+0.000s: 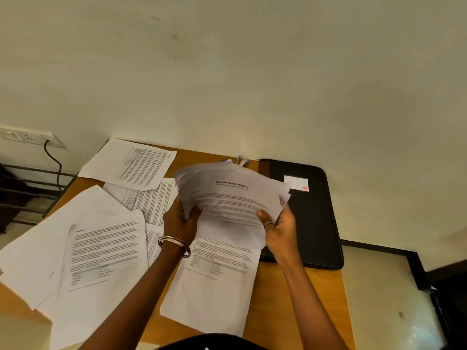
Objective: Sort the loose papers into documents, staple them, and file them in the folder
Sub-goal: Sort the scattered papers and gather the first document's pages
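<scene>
Both hands are holding one stack of papers [232, 198] above the middle of the wooden surface [278, 294]. The left hand [180, 221] is pinching the stack's lower left corner, thumb on top, its grip narrow on the sheets; a metal bangle [174, 245] is sitting at that wrist. The right hand [280, 227] is gripping the stack's lower right edge, fingers curled round it, a ring showing on one finger. The top sheet is bearing the heading "Sample Health Report"; the smaller lines below it are too blurred to read.

Loose printed sheets are lying across the left half of the frame: one at the upper left [129, 162] is reaching the surface's far edge by the wall, a larger group at the lower left [83, 248] is hanging over the near left edge, and one sheet [214, 286] is lying under the hands, running down to the bottom centre. Their text cannot be read.

The black folder [316, 223] is lying shut at the right of the frame, just beside the right hand, its far end near the wall and its right side at the surface's right edge. A pale label with a red mark [297, 183] is sitting on its cover, unreadable. Bare wood is showing between the bottom sheet and the right edge, below the folder.

A socket plate with a black cable [54, 162] is sitting on the wall at the far left.
</scene>
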Action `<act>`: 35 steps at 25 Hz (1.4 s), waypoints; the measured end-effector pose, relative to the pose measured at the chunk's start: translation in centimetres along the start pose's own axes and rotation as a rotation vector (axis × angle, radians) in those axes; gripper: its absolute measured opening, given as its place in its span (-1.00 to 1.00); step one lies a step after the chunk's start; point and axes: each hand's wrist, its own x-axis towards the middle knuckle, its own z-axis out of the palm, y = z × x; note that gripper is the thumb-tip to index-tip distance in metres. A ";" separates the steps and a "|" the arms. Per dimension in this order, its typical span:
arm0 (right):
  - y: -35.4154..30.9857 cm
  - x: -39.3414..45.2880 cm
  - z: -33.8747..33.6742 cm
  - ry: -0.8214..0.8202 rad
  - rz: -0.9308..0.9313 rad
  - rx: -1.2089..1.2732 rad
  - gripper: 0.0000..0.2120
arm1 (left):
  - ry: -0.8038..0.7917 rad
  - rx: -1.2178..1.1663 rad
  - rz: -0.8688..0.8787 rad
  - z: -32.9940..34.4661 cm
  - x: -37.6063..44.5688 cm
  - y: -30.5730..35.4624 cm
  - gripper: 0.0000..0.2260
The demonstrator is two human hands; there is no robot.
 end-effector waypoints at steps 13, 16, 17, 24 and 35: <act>0.0 -0.5 2.5 0.017 0.044 -0.014 -0.70 | 0.019 -0.076 -0.063 0.1 0.7 -1.4 -0.71; -0.7 -0.7 2.6 0.066 -0.005 0.008 -0.75 | -0.014 -0.056 -0.098 0.3 1.0 -2.5 -0.74; -1.4 -0.6 2.6 0.085 -0.041 0.037 -0.77 | -0.020 -0.055 -0.101 0.3 1.1 -2.6 -0.75; -4.1 -0.2 2.7 0.198 -0.109 0.226 -0.85 | -0.039 -0.081 -0.128 0.4 1.4 -2.5 -0.75; -5.8 2.8 0.6 0.278 -0.053 0.217 -0.85 | -0.178 -0.198 -0.136 -1.2 3.5 -1.8 -0.86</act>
